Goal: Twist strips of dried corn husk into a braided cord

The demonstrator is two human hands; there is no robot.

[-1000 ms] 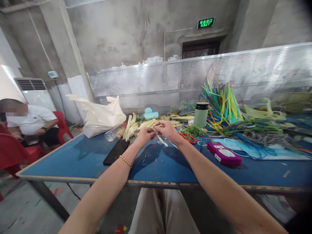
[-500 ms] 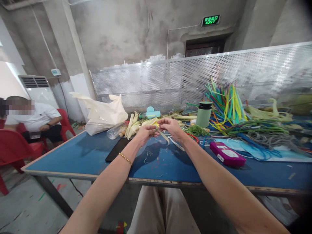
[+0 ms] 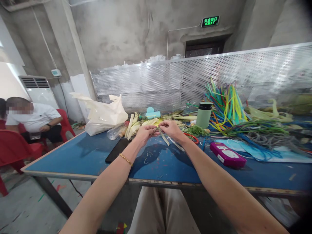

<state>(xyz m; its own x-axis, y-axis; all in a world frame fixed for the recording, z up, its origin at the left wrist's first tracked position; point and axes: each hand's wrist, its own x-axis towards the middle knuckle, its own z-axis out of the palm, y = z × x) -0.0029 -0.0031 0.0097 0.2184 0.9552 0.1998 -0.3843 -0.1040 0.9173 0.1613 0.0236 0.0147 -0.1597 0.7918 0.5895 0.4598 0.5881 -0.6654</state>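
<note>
Above the middle of the blue table, my left hand (image 3: 145,134) pinches one end of a thin, pale green strip that looks like corn husk (image 3: 164,138). Close on its right, my right hand (image 3: 171,130) has thumb and fingertips pressed together on the same strip. The strip's loose end hangs down between the two hands. A whitish strip (image 3: 177,145) shows below my right hand; whether it is held I cannot tell. Behind the hands lie pale corn husks (image 3: 133,126). A black phone or tablet (image 3: 117,150) lies under my left wrist.
On the blue table (image 3: 80,162) stand a white plastic bag (image 3: 106,113), a clear bottle (image 3: 114,131) and a green tumbler (image 3: 204,115). To the right are a purple box (image 3: 227,154), coloured strips (image 3: 229,104) and tangled cords (image 3: 270,136). A person (image 3: 36,117) sits at left.
My right hand's fingers have come down and closed on the strip near my left fingertips. The left hand has barely moved.
</note>
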